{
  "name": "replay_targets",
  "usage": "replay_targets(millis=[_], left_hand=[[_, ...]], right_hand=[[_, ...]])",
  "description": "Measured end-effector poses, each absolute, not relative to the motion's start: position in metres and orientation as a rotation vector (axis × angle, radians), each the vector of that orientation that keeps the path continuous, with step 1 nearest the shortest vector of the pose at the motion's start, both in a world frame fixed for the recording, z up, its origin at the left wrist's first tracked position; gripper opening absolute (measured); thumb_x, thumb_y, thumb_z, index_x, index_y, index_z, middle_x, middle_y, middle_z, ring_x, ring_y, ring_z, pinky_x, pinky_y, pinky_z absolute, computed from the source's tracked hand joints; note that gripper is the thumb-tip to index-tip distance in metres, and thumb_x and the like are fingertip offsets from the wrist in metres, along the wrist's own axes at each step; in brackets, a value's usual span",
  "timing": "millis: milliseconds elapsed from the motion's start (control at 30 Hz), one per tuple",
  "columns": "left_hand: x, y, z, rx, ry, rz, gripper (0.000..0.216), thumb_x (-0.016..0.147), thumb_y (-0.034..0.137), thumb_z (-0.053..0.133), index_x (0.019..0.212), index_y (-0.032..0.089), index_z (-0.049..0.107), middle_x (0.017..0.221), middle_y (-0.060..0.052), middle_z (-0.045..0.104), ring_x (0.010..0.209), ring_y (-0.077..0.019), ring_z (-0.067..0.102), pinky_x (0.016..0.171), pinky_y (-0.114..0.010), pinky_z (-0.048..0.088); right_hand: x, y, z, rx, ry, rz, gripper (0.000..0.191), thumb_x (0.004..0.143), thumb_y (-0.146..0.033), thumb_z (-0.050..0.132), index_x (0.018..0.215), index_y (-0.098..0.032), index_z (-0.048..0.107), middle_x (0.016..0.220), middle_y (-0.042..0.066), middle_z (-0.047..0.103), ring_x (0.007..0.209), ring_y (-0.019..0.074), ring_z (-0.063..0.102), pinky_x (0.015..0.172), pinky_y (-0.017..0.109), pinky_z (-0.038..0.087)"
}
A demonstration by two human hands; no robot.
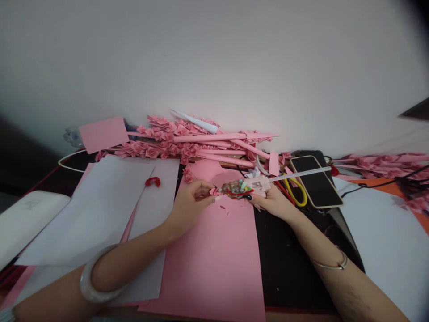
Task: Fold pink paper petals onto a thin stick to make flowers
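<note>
My right hand (276, 201) is wrapped around a pale pink glue gun (258, 184), its front crusted with colourful bits. A long translucent glue stick (301, 173) juts from its back toward the right. The gun's nozzle end points left, at a small pink folded-paper piece (213, 192) pinched in the fingers of my left hand (192, 203). Nozzle and paper piece meet or nearly meet; I cannot tell whether they touch. Beneath both hands lies a large pink paper sheet (214, 259) with a few tiny scraps on it.
Pink paper flowers (161, 147) and rolled paper tubes (211, 137) are heaped along the wall. White sheets (90, 205) and a red curled piece (153, 182) lie left. Yellow-handled scissors (303, 197), a phone (317, 181) and a black cable (378, 184) are at right.
</note>
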State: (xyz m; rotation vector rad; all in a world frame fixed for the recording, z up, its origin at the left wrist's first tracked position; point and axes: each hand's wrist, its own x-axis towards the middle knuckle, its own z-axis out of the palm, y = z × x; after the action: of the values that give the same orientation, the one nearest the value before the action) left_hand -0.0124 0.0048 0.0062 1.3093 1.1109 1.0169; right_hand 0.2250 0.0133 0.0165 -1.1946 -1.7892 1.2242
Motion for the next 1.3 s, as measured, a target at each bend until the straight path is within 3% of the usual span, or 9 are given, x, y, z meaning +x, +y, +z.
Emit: replay_targets(millis=[300,467,567,733,867,1067,1300], left_hand=[[-0.012,0.004,0.007,1.279,1.077,1.028,0.014,0.072,0.019,0.066,0.085,0.018,0.061,0.083,0.000,0.068,0.085,-0.0171,0.065,0.081,-0.031,0.050],[-0.013,0.004,0.008,1.304,1.100,1.025,0.011,0.072,0.018,0.066,0.082,0.017,0.061,0.082,-0.001,0.067,0.082,-0.0165,0.064,0.079,-0.030,0.050],[-0.014,0.006,0.007,1.320,1.129,1.023,0.011,0.072,0.019,0.066,0.081,0.016,0.060,0.079,-0.001,0.065,0.078,-0.0149,0.063,0.075,-0.028,0.049],[-0.015,0.008,0.006,1.316,1.171,1.037,0.013,0.071,0.022,0.067,0.081,0.015,0.060,0.079,-0.001,0.064,0.076,-0.0140,0.061,0.072,-0.027,0.047],[-0.015,0.008,0.009,1.263,1.157,1.045,0.016,0.070,0.022,0.069,0.081,0.015,0.060,0.081,-0.002,0.065,0.078,-0.0142,0.061,0.075,-0.027,0.048],[-0.013,0.008,0.013,1.221,1.136,1.043,0.016,0.069,0.022,0.069,0.080,0.015,0.060,0.083,-0.002,0.065,0.076,-0.0133,0.062,0.075,-0.028,0.049],[-0.014,0.008,0.010,1.218,1.106,1.051,0.017,0.069,0.021,0.070,0.082,0.016,0.060,0.082,-0.001,0.066,0.078,-0.0129,0.062,0.077,-0.027,0.050]], right_hand=[[0.224,0.013,0.019,-1.190,-1.846,1.144,0.026,0.080,-0.030,0.060,0.100,-0.013,0.063,0.053,-0.003,0.052,0.043,0.0090,0.042,0.041,0.020,0.035],[0.223,0.011,0.019,-1.180,-1.913,1.055,0.027,0.081,-0.029,0.059,0.103,-0.015,0.064,0.071,0.003,0.065,0.057,0.0141,0.057,0.050,0.023,0.044],[0.221,0.009,0.018,-1.187,-1.976,0.907,0.023,0.080,-0.027,0.059,0.099,-0.015,0.065,0.083,0.007,0.069,0.070,0.0191,0.063,0.060,0.028,0.049],[0.219,0.006,0.010,-1.177,-2.113,0.443,0.014,0.076,-0.029,0.061,0.077,-0.016,0.064,0.069,0.005,0.067,0.058,0.0177,0.061,0.055,0.027,0.049],[0.220,0.006,0.006,-1.225,-2.093,0.210,0.016,0.075,-0.025,0.059,0.089,-0.018,0.064,0.081,0.006,0.070,0.070,0.0194,0.065,0.063,0.028,0.050],[0.220,0.009,0.014,-1.510,-2.038,-0.136,0.038,0.076,-0.027,0.054,0.111,-0.014,0.058,0.103,0.013,0.067,0.087,0.0279,0.064,0.074,0.036,0.048],[0.216,0.013,0.017,-1.818,-2.119,-0.286,0.048,0.074,-0.027,0.053,0.119,-0.011,0.053,0.104,0.014,0.064,0.092,0.0326,0.059,0.081,0.044,0.040]])
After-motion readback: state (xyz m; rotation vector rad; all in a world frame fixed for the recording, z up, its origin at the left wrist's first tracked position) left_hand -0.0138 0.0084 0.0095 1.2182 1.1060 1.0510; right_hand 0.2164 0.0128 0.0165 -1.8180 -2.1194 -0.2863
